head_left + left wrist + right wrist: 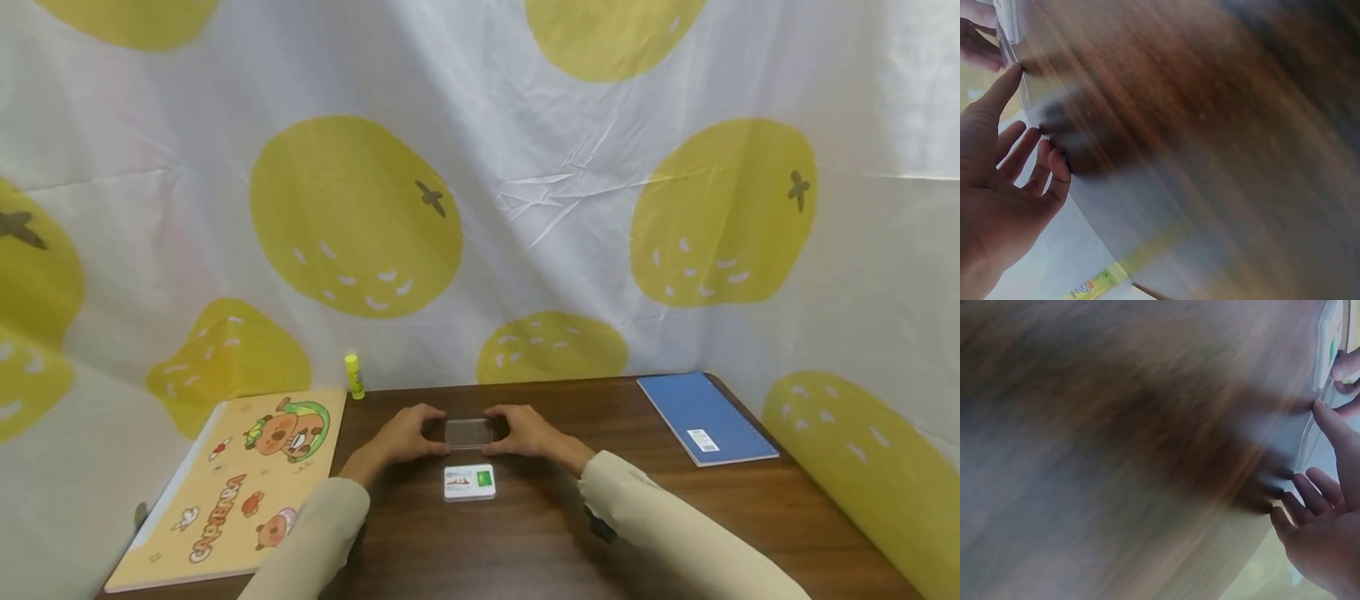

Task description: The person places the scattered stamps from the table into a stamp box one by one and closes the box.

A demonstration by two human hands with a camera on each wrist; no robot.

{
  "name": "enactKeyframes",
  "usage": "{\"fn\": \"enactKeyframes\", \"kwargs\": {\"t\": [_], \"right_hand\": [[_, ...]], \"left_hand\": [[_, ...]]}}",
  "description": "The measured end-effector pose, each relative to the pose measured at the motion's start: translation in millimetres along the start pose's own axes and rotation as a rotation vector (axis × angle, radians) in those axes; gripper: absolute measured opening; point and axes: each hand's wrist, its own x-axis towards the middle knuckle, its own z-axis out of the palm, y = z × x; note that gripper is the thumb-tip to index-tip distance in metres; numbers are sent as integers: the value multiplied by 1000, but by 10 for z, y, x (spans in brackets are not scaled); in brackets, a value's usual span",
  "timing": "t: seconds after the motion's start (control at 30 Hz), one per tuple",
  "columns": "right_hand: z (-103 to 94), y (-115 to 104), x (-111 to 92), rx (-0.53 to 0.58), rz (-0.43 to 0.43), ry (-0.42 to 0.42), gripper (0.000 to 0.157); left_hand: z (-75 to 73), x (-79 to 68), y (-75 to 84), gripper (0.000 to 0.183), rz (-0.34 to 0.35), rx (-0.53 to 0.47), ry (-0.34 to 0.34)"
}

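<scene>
A clear, flat rectangular plastic case (469,434) lies on the brown table between the two hands. At its left side, the left hand (407,433) holds it with the thumb at the near corner and fingers at the far one. The right hand (526,432) mirrors this grip on the right side. In both wrist views the fingertips are low, right by the tabletop. Just nearer the person lies a clear case with a white printed insert (469,482), which bears a reddish picture and a green patch; its edge also shows in the right wrist view.
A capybara-print pad (232,483) lies at the left. A yellow glue stick (354,377) stands upright at the table's back edge. At the back right is a blue notebook (701,417) with a white label. A lemon-patterned curtain (480,167) hangs behind and beside the table.
</scene>
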Motion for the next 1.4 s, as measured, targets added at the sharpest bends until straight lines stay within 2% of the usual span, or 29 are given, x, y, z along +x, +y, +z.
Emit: {"fn": "enactKeyframes", "kwargs": {"t": [0.2,0.37,0.53,0.77,1.07,1.4], "right_hand": [[-14,-60,61,-27,21,-66,69],[13,-26,53,-41,-14,-82,61],[22,-6,6,-22,-37,-110,53],[13,-26,-37,-32,-113,-113,47],[-33,-89,-90,-33,-204,-99,43],[-122,-259,-188,-66,-260,-119,45]], "left_hand": [[-2,58,-23,64,28,20,-19],[22,73,-71,59,52,17,-40],[21,54,-58,51,114,20,-60],[14,13,-7,40,119,5,-77],[-59,-14,16,38,138,39,-82],[-198,-195,110,38,196,60,-82]]}}
